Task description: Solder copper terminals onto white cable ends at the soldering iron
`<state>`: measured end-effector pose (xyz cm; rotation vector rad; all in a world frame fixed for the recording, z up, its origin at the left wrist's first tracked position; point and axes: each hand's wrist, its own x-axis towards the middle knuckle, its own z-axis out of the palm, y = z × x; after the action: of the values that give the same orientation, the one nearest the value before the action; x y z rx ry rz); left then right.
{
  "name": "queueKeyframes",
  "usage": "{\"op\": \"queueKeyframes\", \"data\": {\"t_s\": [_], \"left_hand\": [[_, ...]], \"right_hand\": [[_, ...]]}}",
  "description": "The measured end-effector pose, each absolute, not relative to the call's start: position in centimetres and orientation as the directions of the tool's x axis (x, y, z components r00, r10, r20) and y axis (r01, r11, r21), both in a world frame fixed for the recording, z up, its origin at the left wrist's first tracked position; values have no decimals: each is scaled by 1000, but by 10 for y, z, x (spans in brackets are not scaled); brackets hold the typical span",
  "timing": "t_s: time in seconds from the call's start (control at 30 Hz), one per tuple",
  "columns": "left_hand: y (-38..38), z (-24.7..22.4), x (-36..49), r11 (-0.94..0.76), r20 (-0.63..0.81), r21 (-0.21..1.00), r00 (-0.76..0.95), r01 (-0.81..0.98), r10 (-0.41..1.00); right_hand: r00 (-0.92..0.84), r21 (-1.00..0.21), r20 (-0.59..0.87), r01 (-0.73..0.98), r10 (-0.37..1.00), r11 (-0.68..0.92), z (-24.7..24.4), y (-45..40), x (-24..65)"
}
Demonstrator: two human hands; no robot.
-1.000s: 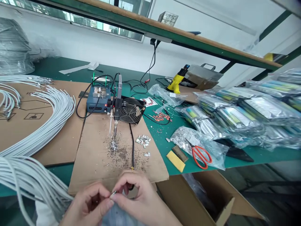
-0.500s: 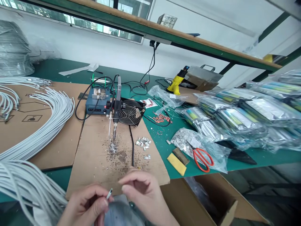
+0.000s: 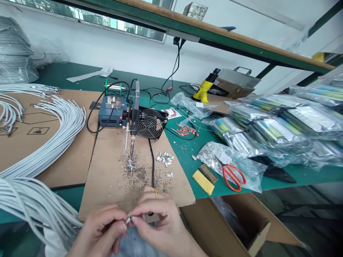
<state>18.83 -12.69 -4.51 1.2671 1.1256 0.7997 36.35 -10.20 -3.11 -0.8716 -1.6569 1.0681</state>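
My left hand [image 3: 103, 228] is closed, pinching the end of a white cable [image 3: 128, 220] between thumb and forefinger. My right hand [image 3: 158, 216], with a gold ring on one finger, has its thumb and forefinger closed on the dark tip of that same cable end. The fingers hide most of the tip. Ahead of the hands, a soldering iron [image 3: 133, 121] in a stand points down at a heap of solder scraps [image 3: 130, 165] on the cardboard sheet [image 3: 107, 178]. Small metal connectors [image 3: 165, 158] lie to the right of the heap.
Behind are a blue soldering station [image 3: 112, 117] and a black fan [image 3: 150, 125]. White cable bundles [image 3: 61, 132] fill the left. On the right lie orange-handled scissors [image 3: 233, 177], a yellow sponge [image 3: 203, 182] and bagged packets [image 3: 278, 128]. A cardboard box [image 3: 222, 228] stands below the table edge.
My right hand has moved left and its fingers have closed on the cable tip, where they were apart before. The camera view has shifted slightly.
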Motion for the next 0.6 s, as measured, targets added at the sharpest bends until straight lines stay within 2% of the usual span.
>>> {"op": "queueKeyframes", "data": {"t_s": [0.07, 0.13, 0.2, 0.27, 0.37, 0.47, 0.53, 0.6], "left_hand": [[-124, -46, 186, -11, -48, 982, 304, 190, 952], [-122, -45, 184, -165, 83, 959, 328, 231, 941], [-120, -43, 183, -236, 143, 942, 350, 238, 926], [-118, -40, 183, -208, 116, 948, 351, 239, 929], [-117, -37, 184, 42, -99, 983, 325, 177, 941], [-119, -38, 186, 340, -337, 939, 342, 53, 877], [-121, -41, 186, 425, -403, 905, 384, 29, 831], [-123, -45, 185, 437, -414, 898, 425, 46, 805]], "right_hand": [[-305, -972, 232, -24, 924, 236, -38, -102, 361], [-364, -979, 31, -198, 931, -44, -50, -102, 357], [-438, -867, -161, -365, 885, -338, -61, -102, 352], [-452, -781, -228, -443, 862, -440, -68, -102, 351], [-441, -864, -134, -386, 887, -322, -63, -101, 356], [-447, -963, 5, -244, 894, -117, -47, -98, 366], [-444, -995, 68, -101, 893, 25, -36, -96, 369], [-453, -992, 100, 20, 886, 122, -29, -94, 371]]}}
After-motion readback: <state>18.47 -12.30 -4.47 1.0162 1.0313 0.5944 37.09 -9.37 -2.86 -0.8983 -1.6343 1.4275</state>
